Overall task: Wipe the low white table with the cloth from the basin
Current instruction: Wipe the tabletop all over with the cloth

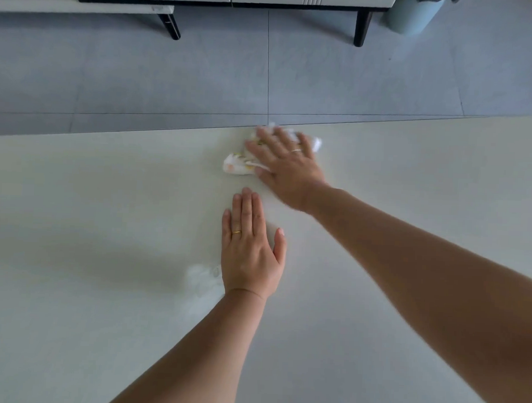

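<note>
While the left hand [251,246] lies flat on the bench [92,225], fingers released, the right hand [287,164] presses the cloth [237,165] near the far edge, fingers spread.

My left hand [251,249] lies flat, palm down, fingers straight and close together, thumb apart to the right, a ring on one finger. The left forearm runs back toward the near edge. My right hand [285,164] reaches farther, near the far edge, palm down with fingers spread, also ringed. The right arm stretches in from the right, nearly straight.
</note>
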`<action>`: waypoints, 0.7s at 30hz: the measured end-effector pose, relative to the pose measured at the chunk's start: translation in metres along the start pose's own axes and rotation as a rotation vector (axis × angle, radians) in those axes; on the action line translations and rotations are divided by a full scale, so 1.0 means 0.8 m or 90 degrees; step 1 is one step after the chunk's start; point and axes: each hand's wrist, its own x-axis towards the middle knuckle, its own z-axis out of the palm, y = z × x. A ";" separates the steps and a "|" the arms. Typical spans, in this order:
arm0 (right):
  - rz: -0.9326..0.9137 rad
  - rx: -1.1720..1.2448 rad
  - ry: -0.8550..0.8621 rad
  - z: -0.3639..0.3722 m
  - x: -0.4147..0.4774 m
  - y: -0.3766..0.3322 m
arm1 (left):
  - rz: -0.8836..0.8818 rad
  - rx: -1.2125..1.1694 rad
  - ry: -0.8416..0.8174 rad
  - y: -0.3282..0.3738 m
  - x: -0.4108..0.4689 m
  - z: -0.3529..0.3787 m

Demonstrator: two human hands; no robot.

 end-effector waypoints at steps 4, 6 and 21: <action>0.259 0.047 0.086 -0.013 -0.061 0.128 | 0.001 0.011 0.000 0.000 0.000 0.003; 0.428 0.085 0.099 -0.019 -0.071 0.161 | 0.001 0.014 -0.001 0.000 0.000 0.004; 0.473 0.106 0.076 -0.016 -0.212 0.206 | -0.003 0.040 0.006 0.002 -0.005 0.005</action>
